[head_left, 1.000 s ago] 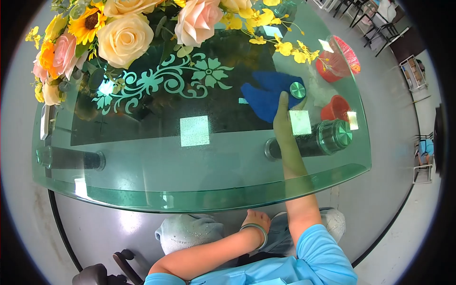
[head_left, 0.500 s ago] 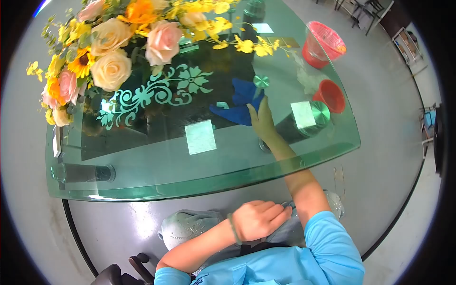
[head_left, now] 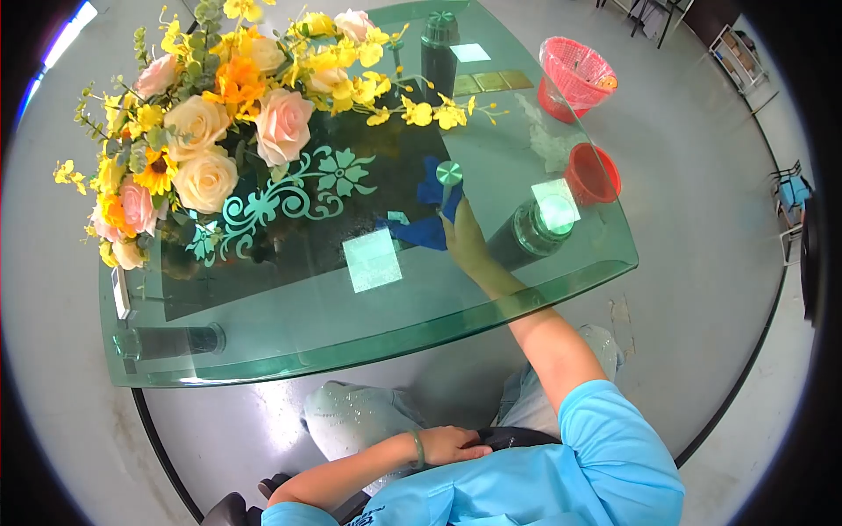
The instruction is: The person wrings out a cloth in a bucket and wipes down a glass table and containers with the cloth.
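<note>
Seen through the green-tinted glass tabletop, my right hand reaches under the glass. Its fingers are closed on a blue cloth, which is bunched around a slim support post below a round metal disc. The glass tints my forearm, and the far fingers are partly hidden by the cloth. My left hand, with a green bangle at the wrist, rests palm down on my lap. Its fingers are loosely stretched beside a black surface between my legs, holding nothing I can see.
A large artificial flower arrangement stands on the table's left side, near a white floral pattern. Thick cylindrical legs support the glass. A red bucket and a pink basket are at the right. A chair part shows lower left.
My left hand has lowered from above my knee onto my lap, and its fingers have loosened. My right hand stays by the post with the cloth. The whole view has shifted.
</note>
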A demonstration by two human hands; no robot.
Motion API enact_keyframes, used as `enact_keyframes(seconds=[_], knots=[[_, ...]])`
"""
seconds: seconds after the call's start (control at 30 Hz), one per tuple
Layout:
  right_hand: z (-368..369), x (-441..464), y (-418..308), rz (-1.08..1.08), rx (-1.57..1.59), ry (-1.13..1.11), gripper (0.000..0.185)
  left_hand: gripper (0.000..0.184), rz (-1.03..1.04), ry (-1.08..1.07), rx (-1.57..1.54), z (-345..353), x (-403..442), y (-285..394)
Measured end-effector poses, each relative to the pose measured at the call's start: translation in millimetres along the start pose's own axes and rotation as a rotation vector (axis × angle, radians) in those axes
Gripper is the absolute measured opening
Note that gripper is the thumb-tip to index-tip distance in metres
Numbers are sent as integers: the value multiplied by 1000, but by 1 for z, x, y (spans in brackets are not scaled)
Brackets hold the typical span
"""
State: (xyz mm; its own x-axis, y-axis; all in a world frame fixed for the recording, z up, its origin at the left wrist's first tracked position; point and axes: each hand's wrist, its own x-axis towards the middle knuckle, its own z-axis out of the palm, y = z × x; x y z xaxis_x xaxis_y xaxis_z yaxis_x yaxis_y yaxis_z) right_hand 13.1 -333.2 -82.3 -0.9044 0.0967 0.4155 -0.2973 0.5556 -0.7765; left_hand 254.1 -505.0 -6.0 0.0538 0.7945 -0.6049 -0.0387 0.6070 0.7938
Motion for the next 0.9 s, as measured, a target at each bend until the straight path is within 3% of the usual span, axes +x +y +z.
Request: enact_keyframes(seconds=[0.07,0.13,0.27,0.33,0.37,0.43,0.57,0.63,0.67,0.73,0.8,0.83,0.9], knots=[[-6,-5,-5,1,-27,-41,47,48,150,123,200,-1,-8,1],[-16,-7,-25,-117,-308,10,40,50,74,100,253,-4,-9,8],[-19,-27,-34,-59,-531,135,45,40,30,260,379,1,-10,15],[-15,-37,-33,297,-209,-70,47,36,63,363,358,8,-9,16],[-10,-43,-31,291,-203,-73,47,31,74,437,367,10,-8,16],[-2,-46,-38,-17,49,-147,47,26,81,514,376,11,-4,18],[8,-26,-79,6,410,-253,44,23,214,713,475,15,8,20],[5,-26,-92,-193,244,-88,44,22,267,763,523,12,8,23],[2,-40,-82,-189,240,-96,44,22,300,780,550,11,10,26],[-19,-90,-48,-197,-227,-182,42,22,340,798,566,8,16,34],[-68,-127,-54,96,35,-637,37,21,465,821,629,3,26,40],[-102,-120,-89,443,49,-982,27,20,487,797,656,-2,27,48],[-151,-157,-84,543,318,-1225,18,20,526,751,641,-5,31,50]])
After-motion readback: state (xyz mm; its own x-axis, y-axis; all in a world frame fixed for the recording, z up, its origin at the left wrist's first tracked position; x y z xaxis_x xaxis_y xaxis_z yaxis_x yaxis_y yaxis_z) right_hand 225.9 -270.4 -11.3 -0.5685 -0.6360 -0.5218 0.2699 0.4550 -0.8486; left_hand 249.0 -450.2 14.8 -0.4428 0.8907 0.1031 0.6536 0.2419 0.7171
